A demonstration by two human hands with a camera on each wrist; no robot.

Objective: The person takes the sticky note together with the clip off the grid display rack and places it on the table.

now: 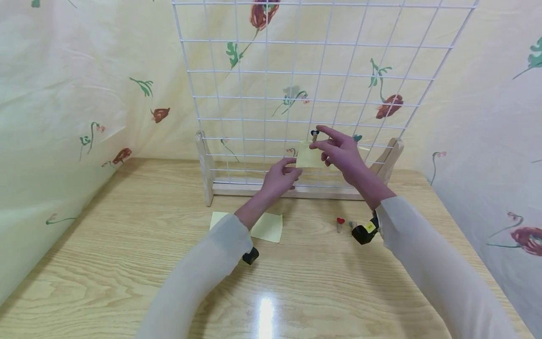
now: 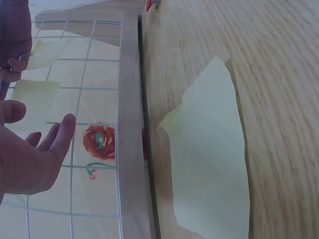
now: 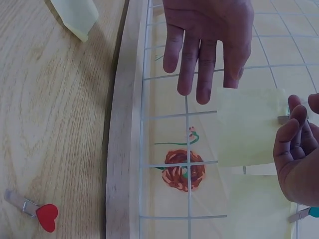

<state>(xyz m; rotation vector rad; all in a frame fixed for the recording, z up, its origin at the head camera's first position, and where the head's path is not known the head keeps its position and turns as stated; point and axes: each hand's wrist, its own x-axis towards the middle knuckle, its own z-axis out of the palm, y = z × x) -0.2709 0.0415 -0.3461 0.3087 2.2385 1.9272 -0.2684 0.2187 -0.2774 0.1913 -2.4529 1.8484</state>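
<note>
A pale yellow sticky note [image 1: 308,156] hangs on the white wire grid [image 1: 254,119], with a small black heart-topped clip [image 1: 314,133] at its top. My right hand [image 1: 340,153] is at this clip, its index fingertip near the heart and another fingertip lower down; the heart shows uncovered between them. My left hand [image 1: 280,180] reaches to the note's lower left edge, thumb and fingers spread apart in the left wrist view. To the right a second note [image 3: 259,206] hangs under a teal heart-topped clip [image 3: 301,215], partly hidden behind the right hand in the head view.
Wooden feet [image 1: 205,169] and a bottom bar [image 1: 237,189] support the grid on the wood-grain table [image 1: 305,292]. Loose yellow notes [image 1: 267,228] lie by the left forearm. A red heart-topped clip [image 1: 340,222] lies near the right wrist. Flowered cloth [image 1: 148,56] hangs behind and at the sides.
</note>
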